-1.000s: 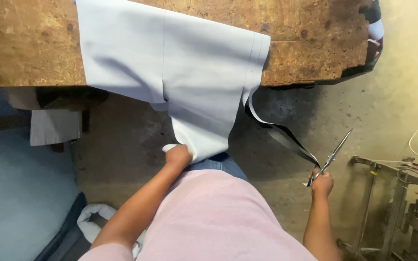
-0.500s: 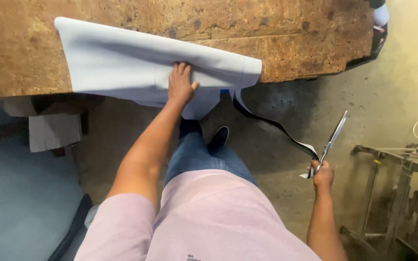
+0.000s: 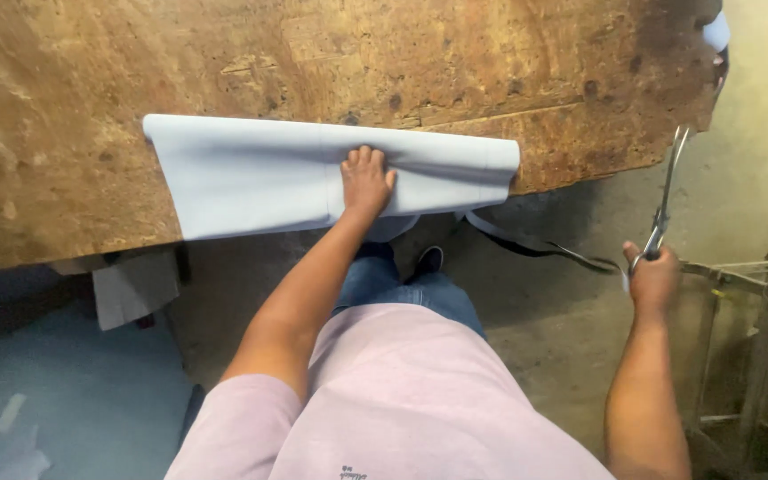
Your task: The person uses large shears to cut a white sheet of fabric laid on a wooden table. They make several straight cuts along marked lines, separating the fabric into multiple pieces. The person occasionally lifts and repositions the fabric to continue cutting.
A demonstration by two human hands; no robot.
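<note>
A folded piece of pale grey-blue cloth (image 3: 251, 173) lies across the near edge of the worn, pitted brown wooden worktable (image 3: 91, 80). It forms a long band running left to right, smooth and flat over most of its length, with a crisp straight top edge and a soft rounded fold along the right part. Its left end is cut square; its right end sits at the table's ragged front edge. A small flap of the same cloth droops over the edge just below the middle. A faint vertical crease crosses the band near its centre.

The person's left hand (image 3: 365, 180) presses down flat on the cloth near its middle, palm down, fingers lying close together and pointing toward the far side of the table, the thumb slightly apart.

The right hand (image 3: 653, 277) is held out to the side, well apart from the table, above the floor. Its fingers are curled tight around the handles of a pair of long steel scissors (image 3: 666, 197), which point upward, blades together.

A narrow dark strip of fabric (image 3: 544, 246) trails from under the right end of the cloth down toward the dusty concrete floor (image 3: 544, 347). At the far right stands a grey metal frame (image 3: 748, 284). The person wears a pink shirt and blue jeans.
</note>
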